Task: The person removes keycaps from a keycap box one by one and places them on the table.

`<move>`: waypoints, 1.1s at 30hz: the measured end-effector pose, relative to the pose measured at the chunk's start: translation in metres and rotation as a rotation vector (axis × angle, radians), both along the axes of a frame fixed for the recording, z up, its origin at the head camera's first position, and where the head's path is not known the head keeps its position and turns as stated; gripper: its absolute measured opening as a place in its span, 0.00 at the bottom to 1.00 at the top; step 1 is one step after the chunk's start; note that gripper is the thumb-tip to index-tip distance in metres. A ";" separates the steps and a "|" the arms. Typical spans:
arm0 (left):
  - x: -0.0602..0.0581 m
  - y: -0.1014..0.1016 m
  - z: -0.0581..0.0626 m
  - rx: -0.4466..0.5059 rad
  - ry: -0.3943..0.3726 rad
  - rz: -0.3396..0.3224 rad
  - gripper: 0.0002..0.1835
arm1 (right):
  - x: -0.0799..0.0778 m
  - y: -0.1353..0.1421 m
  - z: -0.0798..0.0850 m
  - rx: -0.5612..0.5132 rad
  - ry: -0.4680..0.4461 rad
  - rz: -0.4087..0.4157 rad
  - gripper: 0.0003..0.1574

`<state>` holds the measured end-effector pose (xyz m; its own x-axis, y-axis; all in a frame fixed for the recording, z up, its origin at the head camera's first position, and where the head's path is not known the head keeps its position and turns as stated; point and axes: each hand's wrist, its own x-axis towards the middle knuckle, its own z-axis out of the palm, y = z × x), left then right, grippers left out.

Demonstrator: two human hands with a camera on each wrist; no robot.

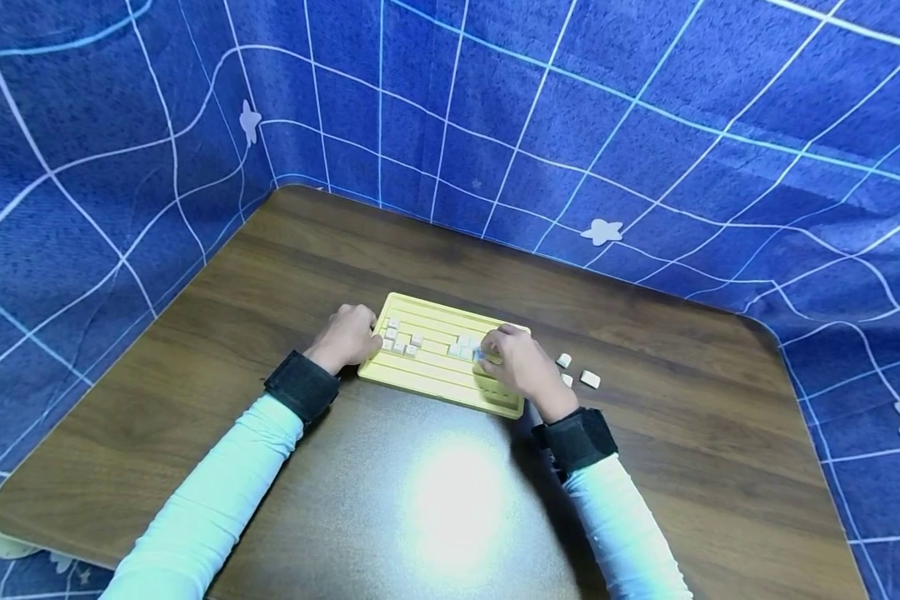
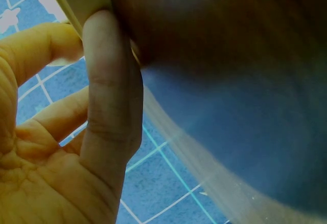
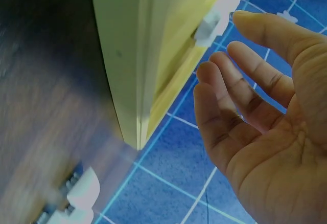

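A shallow yellow tray point(image 1: 427, 382) with raised rows lies on the table. One group of small white keycaps point(image 1: 392, 334) sits in its left part, and another group point(image 1: 461, 347) right of the middle. My left hand point(image 1: 345, 336) pinches the tray's left edge; the left wrist view has fingers point(image 2: 104, 55) on either side of that edge. Over the tray's right part is my right hand point(image 1: 523, 364). Its fingers point(image 3: 219, 111) are loosely bent, with nothing seen between them in the right wrist view. The thumb tip is close to a keycap point(image 3: 209, 27); whether they touch I cannot tell.
Loose white keycaps point(image 1: 590, 379) lie on the brown wooden table point(image 1: 682, 400), right of the tray. Blue cloth point(image 1: 420, 100) with white lines and stars hangs behind the table and at its left. Glare brightens the table's front middle.
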<state>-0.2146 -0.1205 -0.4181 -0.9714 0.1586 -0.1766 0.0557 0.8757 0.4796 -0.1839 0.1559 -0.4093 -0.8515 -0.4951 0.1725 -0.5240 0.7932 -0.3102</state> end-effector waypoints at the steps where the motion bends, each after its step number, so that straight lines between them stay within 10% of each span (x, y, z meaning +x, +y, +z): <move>1: 0.000 0.000 0.000 0.000 0.007 0.001 0.07 | -0.001 -0.001 -0.001 0.001 0.002 0.006 0.11; 33: -0.002 0.000 0.000 0.012 -0.029 0.007 0.13 | -0.003 -0.010 -0.009 0.043 -0.034 -0.041 0.07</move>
